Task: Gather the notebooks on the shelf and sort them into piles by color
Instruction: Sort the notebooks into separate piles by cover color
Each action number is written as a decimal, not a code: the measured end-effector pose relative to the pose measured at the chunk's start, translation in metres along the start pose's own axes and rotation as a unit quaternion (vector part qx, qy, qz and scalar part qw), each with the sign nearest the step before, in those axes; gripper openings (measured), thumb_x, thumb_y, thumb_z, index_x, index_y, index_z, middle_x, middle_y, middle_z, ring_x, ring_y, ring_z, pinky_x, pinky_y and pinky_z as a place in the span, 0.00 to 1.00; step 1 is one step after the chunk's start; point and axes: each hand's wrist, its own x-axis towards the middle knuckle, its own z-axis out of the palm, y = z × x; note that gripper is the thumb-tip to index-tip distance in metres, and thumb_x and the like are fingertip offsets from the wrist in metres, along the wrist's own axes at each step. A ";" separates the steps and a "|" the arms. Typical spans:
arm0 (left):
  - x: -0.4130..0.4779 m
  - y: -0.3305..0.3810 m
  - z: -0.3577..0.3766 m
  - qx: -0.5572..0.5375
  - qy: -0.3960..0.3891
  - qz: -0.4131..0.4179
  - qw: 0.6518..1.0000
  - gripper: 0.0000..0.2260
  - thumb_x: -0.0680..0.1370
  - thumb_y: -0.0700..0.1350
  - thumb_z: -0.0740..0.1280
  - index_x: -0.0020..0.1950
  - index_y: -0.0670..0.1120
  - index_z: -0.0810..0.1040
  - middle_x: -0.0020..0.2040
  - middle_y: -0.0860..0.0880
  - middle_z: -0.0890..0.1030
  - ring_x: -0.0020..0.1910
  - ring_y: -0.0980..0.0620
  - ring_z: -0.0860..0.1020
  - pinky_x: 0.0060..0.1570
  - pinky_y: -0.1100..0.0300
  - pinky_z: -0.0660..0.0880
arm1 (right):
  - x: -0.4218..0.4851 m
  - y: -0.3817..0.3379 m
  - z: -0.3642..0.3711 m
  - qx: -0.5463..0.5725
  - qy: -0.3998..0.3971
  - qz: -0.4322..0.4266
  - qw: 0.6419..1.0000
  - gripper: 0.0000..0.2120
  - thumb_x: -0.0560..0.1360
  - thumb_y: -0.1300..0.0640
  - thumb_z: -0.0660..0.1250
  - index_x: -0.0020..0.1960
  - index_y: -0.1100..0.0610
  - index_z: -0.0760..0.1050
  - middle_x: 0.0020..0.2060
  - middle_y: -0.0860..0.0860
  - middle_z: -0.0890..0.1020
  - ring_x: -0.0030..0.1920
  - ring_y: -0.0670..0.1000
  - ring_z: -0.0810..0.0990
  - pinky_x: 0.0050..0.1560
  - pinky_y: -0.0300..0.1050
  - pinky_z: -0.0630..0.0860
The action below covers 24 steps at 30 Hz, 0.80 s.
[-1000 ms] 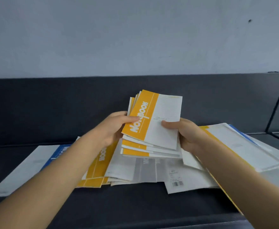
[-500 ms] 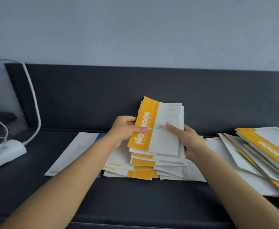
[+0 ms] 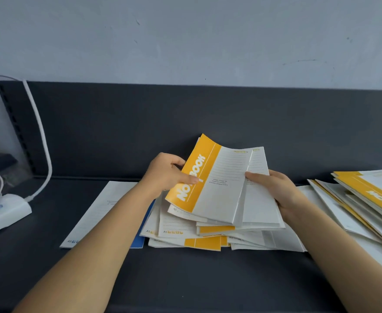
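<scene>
Head view: left hand [image 3: 165, 172], right hand [image 3: 273, 188] fingers curled round yellow notebook stack [image 3: 221, 186].

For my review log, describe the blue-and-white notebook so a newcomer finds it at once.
Start at the dark grey shelf under the pale wall. Left of the central heap of yellow-and-white paper notebooks, the blue-and-white paper notebook lies flat, partly under the person's left forearm. Its band is blue, whereas the heap's bands are yellow.
</scene>
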 end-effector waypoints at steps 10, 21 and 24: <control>-0.005 0.002 -0.013 -0.053 0.037 0.038 0.997 0.05 0.76 0.44 0.71 0.51 0.47 0.81 0.46 0.48 0.86 0.45 0.50 0.85 0.47 0.52 0.82 | -0.007 -0.013 -0.019 0.012 -0.041 0.014 0.999 0.18 0.70 0.63 0.69 0.60 0.64 0.77 0.52 0.62 0.83 0.44 0.61 0.85 0.38 0.51 0.81; -0.008 -0.023 -0.073 -0.145 -0.264 -0.069 0.951 0.46 0.48 0.49 0.86 0.64 0.46 0.76 0.58 0.42 0.83 0.55 0.44 0.83 0.43 0.55 0.82 | -0.014 -0.025 -0.035 0.020 -0.091 0.099 0.991 0.19 0.71 0.57 0.67 0.61 0.60 0.77 0.52 0.59 0.84 0.43 0.58 0.85 0.34 0.49 0.81; -0.009 -0.027 -0.081 -0.183 -0.251 -0.030 0.950 0.46 0.48 0.46 0.87 0.64 0.45 0.76 0.58 0.42 0.83 0.56 0.45 0.82 0.45 0.55 0.82 | -0.016 -0.028 -0.037 0.011 -0.108 0.100 0.989 0.18 0.71 0.58 0.67 0.60 0.61 0.77 0.50 0.59 0.85 0.41 0.58 0.86 0.33 0.48 0.81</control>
